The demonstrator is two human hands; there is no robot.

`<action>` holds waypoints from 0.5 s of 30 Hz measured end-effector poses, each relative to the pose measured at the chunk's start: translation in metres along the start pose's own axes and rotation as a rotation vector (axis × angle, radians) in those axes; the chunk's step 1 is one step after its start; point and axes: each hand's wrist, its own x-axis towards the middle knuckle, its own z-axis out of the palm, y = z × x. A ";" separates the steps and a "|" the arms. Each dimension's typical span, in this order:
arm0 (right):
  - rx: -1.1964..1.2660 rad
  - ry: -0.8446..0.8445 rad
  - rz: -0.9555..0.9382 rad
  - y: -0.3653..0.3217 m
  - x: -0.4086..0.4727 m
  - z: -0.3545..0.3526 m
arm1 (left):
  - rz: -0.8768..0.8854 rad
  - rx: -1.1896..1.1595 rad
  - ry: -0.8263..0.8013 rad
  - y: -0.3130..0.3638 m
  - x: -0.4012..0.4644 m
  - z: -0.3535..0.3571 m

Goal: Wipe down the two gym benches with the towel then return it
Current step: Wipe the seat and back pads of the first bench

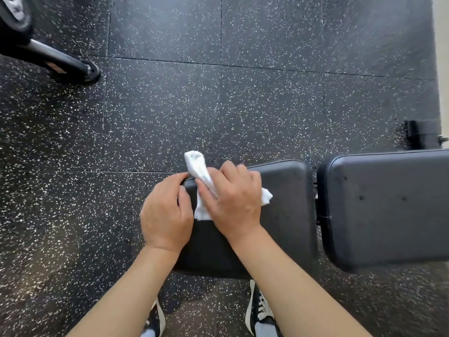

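A black padded gym bench lies across the lower right of the head view, with a short seat pad [286, 205] and a longer back pad [388, 207] to its right. A crumpled white towel [198, 167] rests on the seat pad's left end, one end sticking up past the pad's far corner. My right hand [233, 203] presses down on the towel and grips it. My left hand [165, 215] curls over the seat pad's left edge, fingers bent against the pad right beside the towel.
Speckled black rubber floor tiles [218, 105] surround the bench. A black machine foot with a metal bar [65, 62] sits at the upper left. A black bench frame part [422, 136] shows behind the back pad. My shoes [260, 310] stand just below the seat pad.
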 end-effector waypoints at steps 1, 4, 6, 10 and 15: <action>0.018 0.001 -0.025 0.001 0.000 -0.001 | 0.003 0.013 0.006 0.001 0.000 0.000; 0.014 -0.043 -0.155 0.024 0.002 -0.014 | -0.004 0.041 0.024 0.004 0.001 0.001; -0.011 -0.047 -0.142 0.059 0.005 -0.028 | -0.027 0.059 0.031 0.006 0.000 0.001; -0.046 0.033 0.129 0.134 0.017 -0.054 | -0.039 0.105 0.031 0.010 0.001 0.003; -0.067 -0.012 0.133 0.094 0.012 -0.042 | -0.060 0.164 0.042 0.012 -0.001 0.005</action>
